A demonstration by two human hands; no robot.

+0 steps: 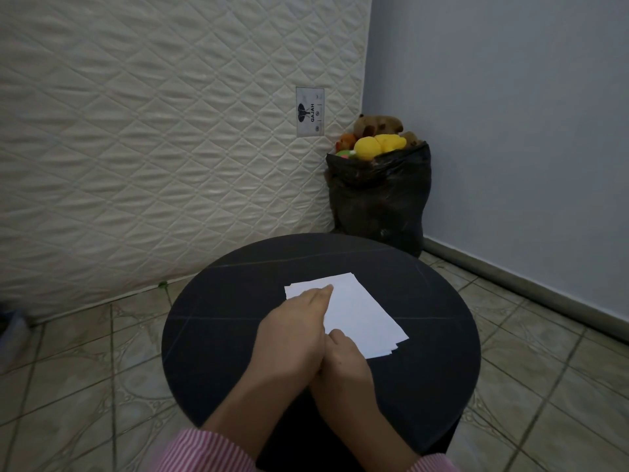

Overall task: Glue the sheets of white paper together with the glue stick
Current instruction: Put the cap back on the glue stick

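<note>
Nearest the camera, two pink-and-white striped sleeves (204, 451) come in from the bottom edge, and both forearms reach forward over the near part of a round black table (211, 352).

The right hand (343, 367) lies palm down near the middle of the table, its fingers loosely curled and holding nothing; its fingertips touch the near left edge of the white paper sheets (357, 311). The left hand (292, 335) crosses partly over the right one and is laid flat and open, fingers straight and together, pressing down on the left part of the sheets with its fingertips close to their far left corner. It grips nothing either.

The sheets lie flat on the table top, a little past its centre and toward the right side, turned at an angle to the table's rim. At the near right corner of the stack the edges of several sheets show, slightly fanned. No glue stick can be made out on the table.

Around the table is a tiled floor (85, 352) with a beige pattern. Farther back, on the left, a quilted cream mattress (153, 131) stands upright, carrying a small label (310, 112). In the far corner, beside the mattress and against a pale blue wall (510, 114), stands a black plastic bag (379, 199) filled with soft toys (377, 139), brown and yellow ones on top.
</note>
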